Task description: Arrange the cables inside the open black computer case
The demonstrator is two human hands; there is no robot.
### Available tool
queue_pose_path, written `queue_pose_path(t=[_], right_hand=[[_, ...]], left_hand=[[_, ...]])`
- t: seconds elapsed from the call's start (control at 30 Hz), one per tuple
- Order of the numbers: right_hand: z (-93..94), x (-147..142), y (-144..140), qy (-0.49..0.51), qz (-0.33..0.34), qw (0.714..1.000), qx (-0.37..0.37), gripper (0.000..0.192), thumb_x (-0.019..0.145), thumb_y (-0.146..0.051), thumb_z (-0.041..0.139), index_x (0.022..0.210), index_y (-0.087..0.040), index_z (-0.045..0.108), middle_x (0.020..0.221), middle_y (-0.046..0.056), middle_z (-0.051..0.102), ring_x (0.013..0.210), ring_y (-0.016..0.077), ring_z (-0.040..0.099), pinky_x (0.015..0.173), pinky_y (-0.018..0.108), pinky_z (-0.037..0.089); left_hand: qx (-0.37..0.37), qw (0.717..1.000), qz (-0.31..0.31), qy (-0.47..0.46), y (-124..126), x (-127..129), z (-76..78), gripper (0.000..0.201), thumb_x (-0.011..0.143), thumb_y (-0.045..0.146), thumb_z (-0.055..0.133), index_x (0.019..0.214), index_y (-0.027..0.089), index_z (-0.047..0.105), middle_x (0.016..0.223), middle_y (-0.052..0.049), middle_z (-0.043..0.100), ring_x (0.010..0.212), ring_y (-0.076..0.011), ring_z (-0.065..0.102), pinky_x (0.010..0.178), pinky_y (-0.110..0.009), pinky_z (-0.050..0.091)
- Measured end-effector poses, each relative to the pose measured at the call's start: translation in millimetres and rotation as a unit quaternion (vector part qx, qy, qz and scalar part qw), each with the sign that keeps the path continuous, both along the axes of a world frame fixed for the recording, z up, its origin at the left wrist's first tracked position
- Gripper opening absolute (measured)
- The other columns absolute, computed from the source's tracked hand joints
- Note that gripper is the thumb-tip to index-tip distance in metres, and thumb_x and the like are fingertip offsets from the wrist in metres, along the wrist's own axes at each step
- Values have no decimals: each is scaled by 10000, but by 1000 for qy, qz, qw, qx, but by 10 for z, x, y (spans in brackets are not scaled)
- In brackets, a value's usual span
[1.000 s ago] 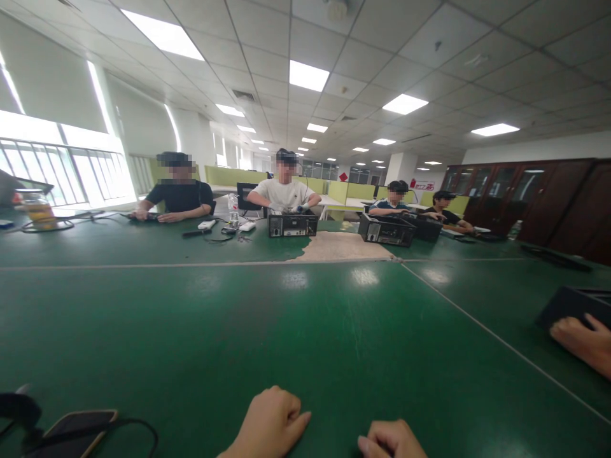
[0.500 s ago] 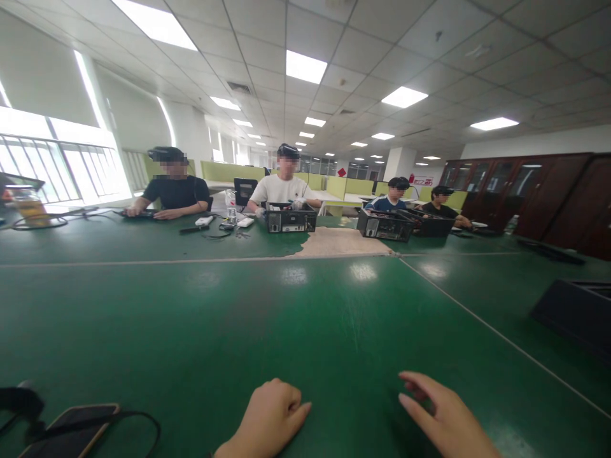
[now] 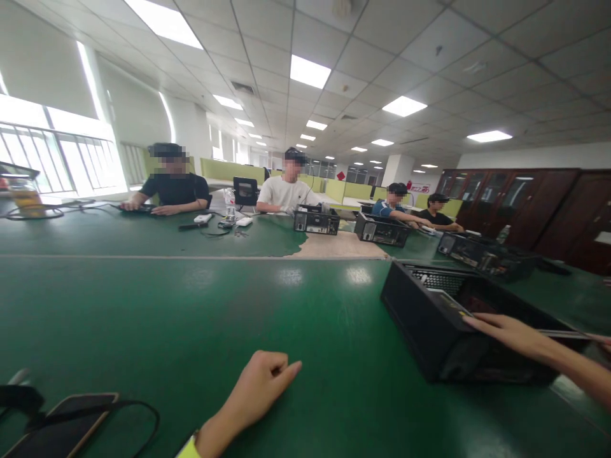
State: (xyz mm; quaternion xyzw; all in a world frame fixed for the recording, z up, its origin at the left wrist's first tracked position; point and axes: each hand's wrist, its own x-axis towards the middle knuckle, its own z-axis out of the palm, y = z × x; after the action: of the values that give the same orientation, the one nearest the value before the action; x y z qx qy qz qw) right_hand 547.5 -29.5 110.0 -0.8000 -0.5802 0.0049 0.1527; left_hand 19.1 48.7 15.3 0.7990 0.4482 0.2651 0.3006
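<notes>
Resting flat on black computer case (image 3: 429, 318), right hand (image 3: 501, 327) open, case angled away rightward, left hand (image 3: 260, 388) loosely curled

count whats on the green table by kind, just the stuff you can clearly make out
black computer cases: 4, the nearest under the right hand, others at
phones: 1, by the loosely curled left hand
water bottles: 1
total: 6

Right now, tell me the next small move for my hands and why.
Probably bring the left hand to the black metal computer case. Only the right hand rests on its top edge, and the left lies loosely curled on the green table, apart.
</notes>
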Motion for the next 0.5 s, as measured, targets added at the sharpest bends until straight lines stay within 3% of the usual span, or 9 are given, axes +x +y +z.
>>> queue_pose_path(t=[0.07, 0.2, 0.27, 0.33, 0.4, 0.5], right_hand=[[-37, -630, 30, 29, 68, 996, -55, 634, 828, -662, 411, 1151, -175, 658, 1156, 130, 648, 1057, 297, 597, 911, 364, 423], [60, -1896, -300, 58, 177, 982, -42, 574, 780, -612, 537, 1218, -249, 613, 1097, 81, 677, 976, 307, 619, 831, 369, 471], [202, -2322, -440, 118, 275, 951, -70, 540, 784, -554, 575, 1258, -294, 574, 1086, 42, 682, 914, 266, 634, 778, 320, 487], [344, -2575, -385, 146, 341, 923, -99, 438, 839, -493, 535, 1224, -294, 601, 1049, 19, 693, 848, 217, 642, 723, 273, 487], [405, -2697, -122, 67, 356, 924, -123, 334, 886, -411, 477, 1109, -258, 672, 967, 11, 709, 797, 184, 642, 684, 248, 473], [258, -2787, 431, -118, 347, 916, -164, 213, 821, -281, 555, 924, -207, 728, 829, 30, 717, 764, 207, 654, 646, 260, 463]], left_hand=[[26, 998, 19, -63, 59, -46, 272, 496, 822, 539, 443, 523, 196, 247, 534, 59, 218, 511, -79, 234, 499, -237, 211], [86, 989, 6, -117, 212, 57, 995, 489, 832, 514, 451, 519, 191, 261, 534, 61, 219, 505, -70, 250, 501, -224, 222], [123, 987, -37, -95, 280, 250, 1341, 489, 850, 502, 441, 514, 181, 289, 532, 63, 236, 504, -65, 262, 501, -217, 226], [165, 982, -89, -23, 319, 510, 1596, 471, 864, 478, 438, 518, 162, 387, 525, 57, 309, 508, -66, 310, 509, -214, 253], [195, 966, -121, 115, 326, 782, 1719, 394, 865, 418, 458, 599, 141, 546, 556, 22, 452, 548, -90, 425, 543, -226, 315], [183, 925, -131, 307, 302, 1083, 1662, 173, 779, 271, 577, 748, 130, 673, 695, -79, 626, 680, -178, 583, 615, -279, 414]])
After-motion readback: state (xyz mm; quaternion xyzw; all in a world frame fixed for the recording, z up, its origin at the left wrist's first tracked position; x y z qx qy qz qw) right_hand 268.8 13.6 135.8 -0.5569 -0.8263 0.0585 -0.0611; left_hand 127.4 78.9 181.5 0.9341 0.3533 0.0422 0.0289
